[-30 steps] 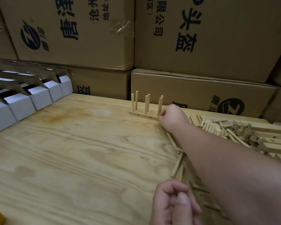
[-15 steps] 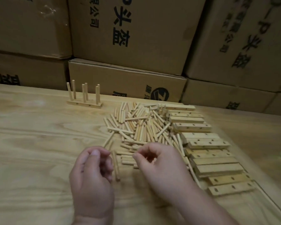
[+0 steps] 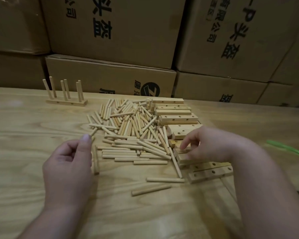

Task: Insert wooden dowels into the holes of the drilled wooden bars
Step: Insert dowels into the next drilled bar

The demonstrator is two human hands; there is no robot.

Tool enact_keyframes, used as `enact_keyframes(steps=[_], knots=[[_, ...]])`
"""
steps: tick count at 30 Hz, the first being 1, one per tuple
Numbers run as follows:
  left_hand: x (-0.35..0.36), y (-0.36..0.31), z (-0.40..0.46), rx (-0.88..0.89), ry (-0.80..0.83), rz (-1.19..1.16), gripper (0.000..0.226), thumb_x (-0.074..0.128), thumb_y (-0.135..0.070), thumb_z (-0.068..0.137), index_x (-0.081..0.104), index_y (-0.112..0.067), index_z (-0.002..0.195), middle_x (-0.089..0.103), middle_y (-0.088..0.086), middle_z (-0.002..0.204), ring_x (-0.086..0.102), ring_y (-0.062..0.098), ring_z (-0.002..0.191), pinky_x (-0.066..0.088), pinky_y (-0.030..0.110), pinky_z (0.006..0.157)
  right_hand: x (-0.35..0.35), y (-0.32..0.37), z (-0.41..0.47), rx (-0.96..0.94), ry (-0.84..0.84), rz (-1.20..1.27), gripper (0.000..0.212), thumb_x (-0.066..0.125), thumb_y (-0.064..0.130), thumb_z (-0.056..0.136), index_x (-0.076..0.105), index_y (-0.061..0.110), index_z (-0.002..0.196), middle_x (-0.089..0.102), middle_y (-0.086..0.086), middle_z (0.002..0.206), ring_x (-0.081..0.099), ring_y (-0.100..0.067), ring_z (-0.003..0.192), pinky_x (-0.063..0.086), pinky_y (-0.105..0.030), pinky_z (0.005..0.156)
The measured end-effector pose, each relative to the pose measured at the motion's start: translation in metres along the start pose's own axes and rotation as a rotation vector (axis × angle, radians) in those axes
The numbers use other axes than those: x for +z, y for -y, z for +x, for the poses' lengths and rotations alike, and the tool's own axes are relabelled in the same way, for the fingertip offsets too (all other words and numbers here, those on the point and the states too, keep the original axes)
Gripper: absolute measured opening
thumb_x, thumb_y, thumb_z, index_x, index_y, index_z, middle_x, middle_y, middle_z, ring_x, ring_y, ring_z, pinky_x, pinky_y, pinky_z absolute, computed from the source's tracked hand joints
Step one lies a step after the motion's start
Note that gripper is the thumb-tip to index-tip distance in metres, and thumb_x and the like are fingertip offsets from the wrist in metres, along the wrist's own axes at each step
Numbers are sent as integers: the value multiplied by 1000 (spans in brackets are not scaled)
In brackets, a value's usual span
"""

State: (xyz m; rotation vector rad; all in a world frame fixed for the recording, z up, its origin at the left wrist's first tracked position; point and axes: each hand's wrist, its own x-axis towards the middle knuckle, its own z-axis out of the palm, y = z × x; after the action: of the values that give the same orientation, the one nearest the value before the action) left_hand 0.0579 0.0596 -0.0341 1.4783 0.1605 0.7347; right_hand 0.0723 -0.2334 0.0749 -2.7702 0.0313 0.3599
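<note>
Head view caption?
Right hand reaches drilled bars; left hand beside the dowel pile.

Loose dowels (image 3: 128, 133) heaped beside stacked drilled bars (image 3: 178, 117); finished bar (image 3: 66, 102) upright-pegged, apart.

Pale matt wooden dowels (image 3: 128, 133), drilled wooden bars (image 3: 178, 117), grained plywood table (image 3: 33, 135), brown cardboard boxes (image 3: 110, 28)

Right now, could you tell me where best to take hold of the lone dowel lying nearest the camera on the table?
Probably pinch the lone dowel at its middle, from above, fingers across its width. It lies flat on the table, slightly slanted, apart from the dowel pile, so both long sides are free.
</note>
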Motion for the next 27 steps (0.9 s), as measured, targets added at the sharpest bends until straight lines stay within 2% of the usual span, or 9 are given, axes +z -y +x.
enact_keyframes(steps=[5,12,16,20,24,27], knots=[[0,1,0,-11,17,-14,48,61,-66,82,61,-19,70,51,-7,48,39,8,41,32,17,38,4,-3,4,52,55,-21,33,87,37,72,65,50,94,58,14,94,58,-7,83,42,-25,65],[-1,5,2,-40,32,-71,44,62,-61,84,60,-19,70,50,-6,50,38,12,41,28,15,38,10,-3,9,46,-6,-51,27,90,34,69,69,37,87,59,11,90,57,-12,82,43,-28,63],[-1,6,3,-37,35,-77,44,62,-58,85,60,-16,72,49,-5,50,38,14,41,28,15,38,8,-5,8,52,16,-53,26,90,34,68,70,37,85,61,11,85,59,-12,79,44,-29,61],[-1,5,2,-47,41,-91,42,61,-58,84,59,-19,68,50,-4,50,37,14,42,27,15,39,10,-2,9,38,39,-111,27,88,36,70,68,37,87,59,12,88,58,-12,80,45,-29,62],[0,2,1,-40,47,-87,41,61,-58,83,59,-20,68,51,-4,50,38,14,42,29,16,39,2,7,1,-34,-53,-81,25,87,37,72,66,37,85,61,13,92,60,-11,84,52,-30,67],[0,-2,-2,-28,50,-80,37,63,-61,79,64,-24,71,54,-5,51,42,13,43,33,17,41,-6,18,-11,-137,-142,-13,22,85,38,75,66,36,85,67,12,88,65,-9,81,60,-35,74]])
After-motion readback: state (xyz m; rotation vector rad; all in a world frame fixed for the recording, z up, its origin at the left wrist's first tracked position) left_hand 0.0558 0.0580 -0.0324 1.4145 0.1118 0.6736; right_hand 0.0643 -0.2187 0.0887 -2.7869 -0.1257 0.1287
